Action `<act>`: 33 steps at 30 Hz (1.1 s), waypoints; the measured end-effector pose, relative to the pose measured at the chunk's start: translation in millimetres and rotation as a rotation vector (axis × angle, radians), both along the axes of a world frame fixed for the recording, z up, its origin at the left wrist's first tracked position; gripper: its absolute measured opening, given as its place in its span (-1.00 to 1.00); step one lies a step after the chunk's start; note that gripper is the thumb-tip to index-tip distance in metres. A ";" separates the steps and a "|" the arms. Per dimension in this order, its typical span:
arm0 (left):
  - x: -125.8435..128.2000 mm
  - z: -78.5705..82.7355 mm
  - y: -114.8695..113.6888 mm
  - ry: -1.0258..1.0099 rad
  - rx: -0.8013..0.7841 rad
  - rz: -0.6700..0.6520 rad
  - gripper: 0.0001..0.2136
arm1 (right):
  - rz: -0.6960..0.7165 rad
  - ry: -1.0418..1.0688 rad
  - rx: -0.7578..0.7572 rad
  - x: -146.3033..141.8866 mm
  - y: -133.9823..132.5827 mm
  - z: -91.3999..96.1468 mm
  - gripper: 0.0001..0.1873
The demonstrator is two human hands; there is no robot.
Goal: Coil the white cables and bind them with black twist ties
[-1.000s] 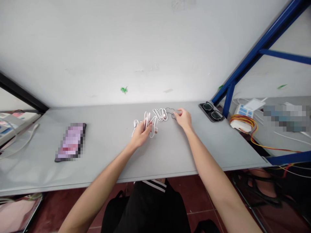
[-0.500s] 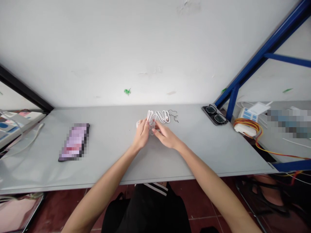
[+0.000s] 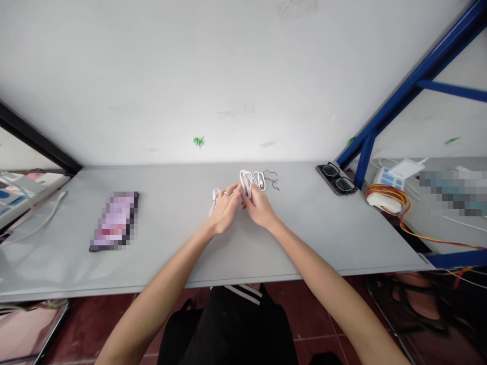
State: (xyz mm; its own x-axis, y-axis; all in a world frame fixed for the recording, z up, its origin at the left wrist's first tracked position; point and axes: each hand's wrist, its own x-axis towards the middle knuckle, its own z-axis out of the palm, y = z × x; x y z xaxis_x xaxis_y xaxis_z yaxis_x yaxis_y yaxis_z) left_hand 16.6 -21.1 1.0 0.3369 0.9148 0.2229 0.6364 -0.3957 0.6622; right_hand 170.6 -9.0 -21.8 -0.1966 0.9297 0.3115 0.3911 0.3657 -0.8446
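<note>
A looped white cable (image 3: 246, 180) is held up between my two hands over the grey table. My right hand (image 3: 259, 205) is closed round the lower part of its loops. From the other side, the fingertips of my left hand (image 3: 225, 205) press together at the cable's left edge, and a ring shows on one finger. Behind my right hand lies another coiled white cable (image 3: 260, 180), partly covered. A third white cable bundle (image 3: 214, 197), tied with a dark band, peeks out left of my left hand. Thin black twist ties (image 3: 271, 178) lie at the right.
A phone (image 3: 116, 220) with a blurred screen lies on the left of the table (image 3: 163, 223). Dark-framed glasses (image 3: 338, 178) rest on a dark case at the right, near a blue metal frame (image 3: 366, 157). Beyond it are white devices and a red-yellow wire coil (image 3: 388, 193).
The looped cable has shifted right and turned in my hands. My right hand has closed round it, while my left hand has rolled over with its fingers straighter.
</note>
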 end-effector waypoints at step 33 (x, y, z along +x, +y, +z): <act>-8.1 -13.1 4.8 0.469 0.068 0.156 -0.75 | -0.142 -0.535 0.103 11.7 37.0 -29.5 -0.82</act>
State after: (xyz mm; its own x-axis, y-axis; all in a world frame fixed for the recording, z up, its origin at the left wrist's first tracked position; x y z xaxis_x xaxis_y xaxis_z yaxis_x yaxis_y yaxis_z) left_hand 8.5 -16.3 -12.1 0.2754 0.9509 0.1411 0.9146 -0.3044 0.2662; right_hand 182.3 28.1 -51.4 -0.2272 0.9286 0.2933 0.8066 0.3482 -0.4777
